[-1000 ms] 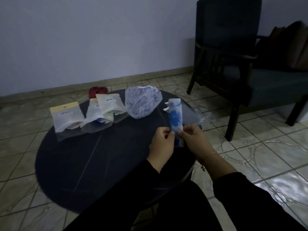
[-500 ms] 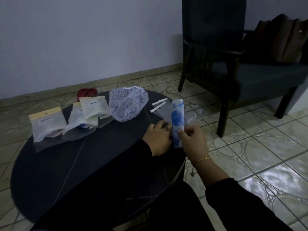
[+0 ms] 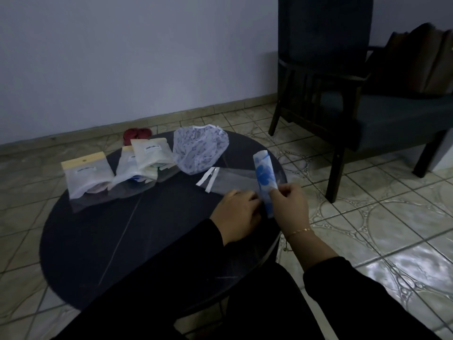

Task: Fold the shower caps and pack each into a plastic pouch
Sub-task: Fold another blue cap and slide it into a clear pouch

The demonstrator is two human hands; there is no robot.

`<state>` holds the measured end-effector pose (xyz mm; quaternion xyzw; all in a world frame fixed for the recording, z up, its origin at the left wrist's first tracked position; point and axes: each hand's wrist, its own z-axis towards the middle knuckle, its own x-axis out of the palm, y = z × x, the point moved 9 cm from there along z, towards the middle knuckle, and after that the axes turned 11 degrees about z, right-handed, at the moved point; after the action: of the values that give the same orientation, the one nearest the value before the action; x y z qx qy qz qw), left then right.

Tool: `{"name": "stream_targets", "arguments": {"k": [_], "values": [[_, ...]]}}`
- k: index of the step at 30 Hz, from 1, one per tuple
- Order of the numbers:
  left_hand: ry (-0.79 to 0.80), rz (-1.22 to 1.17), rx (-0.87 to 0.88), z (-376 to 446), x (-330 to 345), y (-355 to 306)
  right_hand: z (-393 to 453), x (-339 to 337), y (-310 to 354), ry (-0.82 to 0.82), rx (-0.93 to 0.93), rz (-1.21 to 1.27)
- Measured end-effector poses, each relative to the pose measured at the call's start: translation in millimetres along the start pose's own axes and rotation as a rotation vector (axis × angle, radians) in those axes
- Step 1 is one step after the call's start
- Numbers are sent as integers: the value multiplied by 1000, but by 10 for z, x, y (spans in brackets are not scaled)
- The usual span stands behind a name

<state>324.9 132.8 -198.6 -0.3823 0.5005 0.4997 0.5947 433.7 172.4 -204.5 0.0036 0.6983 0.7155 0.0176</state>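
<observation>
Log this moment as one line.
step: pouching | right hand: holds folded blue cap | left hand: on clear pouch | patterned cap: unfolded

Dim, bluish, underexposed frame. Brightest area: glossy floor tiles [image 3: 404, 261] at lower right, with white glare patches, suggesting light from the right. Round dark table [image 3: 103, 241]: faint sheen and thin pale reflected streaks on the left half. Armchair [image 3: 326, 57] and black sleeves [image 3: 269, 303]: near-black, detail lost. Wide-angle bending at the frame edges. Soft, noisy texture overall; slight blur at upper right.
</observation>
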Motion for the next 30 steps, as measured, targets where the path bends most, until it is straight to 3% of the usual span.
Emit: {"name": "stream_targets", "arguments": {"k": [6, 11, 15, 19, 30], "values": [[16, -72, -47, -147, -3, 70, -63, 51, 66, 6, -44, -14], [7, -89, -81, -255, -34, 233, -73, 214, 234, 57, -217, -141], [-4, -70, -168, -323, -46, 407, -116, 515, 276, 268, -284, -299], [135, -29, -338, -450, 53, 669, -139, 699, 166, 402, -207, -425], [229, 45, -454, -1016, -13, 1087, -112, 928, 142, 305, -232, -596]]}}
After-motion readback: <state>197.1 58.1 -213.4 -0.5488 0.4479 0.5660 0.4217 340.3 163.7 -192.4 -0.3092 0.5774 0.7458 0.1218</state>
